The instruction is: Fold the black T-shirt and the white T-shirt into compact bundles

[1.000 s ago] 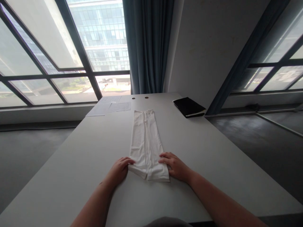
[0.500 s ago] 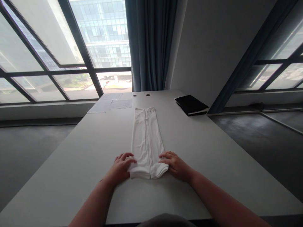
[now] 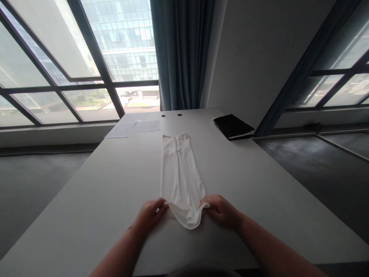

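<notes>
A pair of white pants (image 3: 181,169) lies lengthwise on the pale table, with the gathered waist and what looks like a drawstring at the far end. My left hand (image 3: 151,213) pinches the near left corner of the leg hems between thumb and fingers. At the near right corner, my right hand (image 3: 220,209) is closed on the cloth in the same way. Between the two hands the hem edge is lifted and sags in a curve toward me. The rest of the fabric stays flat on the table, with long creases down the middle.
Past the pants, a black folder (image 3: 233,127) rests at the table's far right. Sheets of paper (image 3: 134,127) lie at the far left, near two round holes in the tabletop (image 3: 127,161). Beyond stand a blue curtain (image 3: 183,57) and windows.
Both hands have gone from resting with loosely spread fingers on the hem corners to pinching them. The hem has been raised off the table and now droops between them.
</notes>
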